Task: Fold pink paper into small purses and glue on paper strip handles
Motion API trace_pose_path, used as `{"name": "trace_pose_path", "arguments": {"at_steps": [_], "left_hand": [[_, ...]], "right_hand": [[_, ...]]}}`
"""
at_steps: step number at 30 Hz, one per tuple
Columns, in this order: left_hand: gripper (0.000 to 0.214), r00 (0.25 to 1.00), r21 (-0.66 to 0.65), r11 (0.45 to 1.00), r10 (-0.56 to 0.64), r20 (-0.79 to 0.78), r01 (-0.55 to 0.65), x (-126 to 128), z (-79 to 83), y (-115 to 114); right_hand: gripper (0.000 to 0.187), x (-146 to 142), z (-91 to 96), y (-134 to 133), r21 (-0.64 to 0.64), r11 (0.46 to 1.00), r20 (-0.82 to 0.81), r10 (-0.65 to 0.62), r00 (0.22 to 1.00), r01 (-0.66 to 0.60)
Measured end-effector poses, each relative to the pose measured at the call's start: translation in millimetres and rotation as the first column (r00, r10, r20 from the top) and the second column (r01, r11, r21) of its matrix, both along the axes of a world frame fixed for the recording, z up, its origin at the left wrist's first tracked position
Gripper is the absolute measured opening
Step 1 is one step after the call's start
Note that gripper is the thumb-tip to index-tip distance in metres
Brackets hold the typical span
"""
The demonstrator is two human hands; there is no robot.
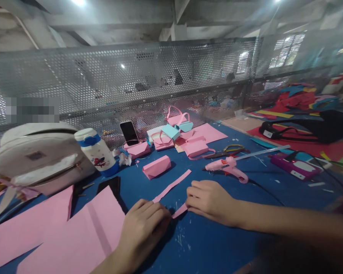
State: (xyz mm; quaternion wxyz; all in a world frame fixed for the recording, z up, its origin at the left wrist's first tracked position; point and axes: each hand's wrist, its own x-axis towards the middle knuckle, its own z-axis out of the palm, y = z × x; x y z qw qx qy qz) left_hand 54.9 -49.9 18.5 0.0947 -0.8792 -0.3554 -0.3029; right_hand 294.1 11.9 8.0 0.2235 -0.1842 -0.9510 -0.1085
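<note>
My left hand [144, 224] and my right hand [210, 199] rest on a blue table [223, 243], both with fingers curled. Between them lies a short pink paper strip [179, 211], pinched at each end by my fingers. A longer pink paper strip [171, 185] lies just beyond, touching my left hand's fingertips. Farther back sits a folded pink paper box [156, 166].
Large pink paper sheets [68, 236] lie at the left, a pink glue gun [228, 167] and scissors [230, 150] to the right. A white bag [37, 156], bottle [96, 151], phone [129, 133] and several small paper bags [185, 140] stand before a perforated metal screen [125, 76].
</note>
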Motion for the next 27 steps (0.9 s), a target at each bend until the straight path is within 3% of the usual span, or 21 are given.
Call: {"name": "trace_pose_path", "arguments": {"at_steps": [8,12,16,19,23,27], "left_hand": [[0.017,0.999,-0.036,0.999,-0.016,0.036,0.017,-1,-1.0,-1],[0.009,0.997,-0.089,0.995,0.051,0.060,-0.045,-9,9.9,5],[0.017,0.970,-0.140,0.969,0.218,0.106,-0.203,-34,21.0,34],[0.026,0.947,-0.179,0.943,0.303,0.105,-0.281,-54,18.2,65],[0.050,0.967,-0.169,0.954,0.256,0.020,-0.249,-61,9.1,97],[0.070,0.976,-0.161,0.966,0.183,-0.120,-0.201,-53,8.2,109]], "right_hand": [[0.018,2,4.5,1,0.004,1.000,-0.034,0.022,0.999,-0.022],[0.019,8,18.7,0,-0.055,0.999,-0.033,-0.002,0.999,0.000],[0.014,17,47.1,2,-0.175,0.984,-0.021,-0.041,0.999,0.037],[0.013,22,67.8,5,-0.251,0.966,-0.048,-0.080,0.996,0.065],[0.009,20,86.2,10,-0.298,0.949,-0.122,-0.148,0.981,0.106],[0.007,15,97.8,11,-0.307,0.938,-0.128,-0.207,0.970,0.160]]}}
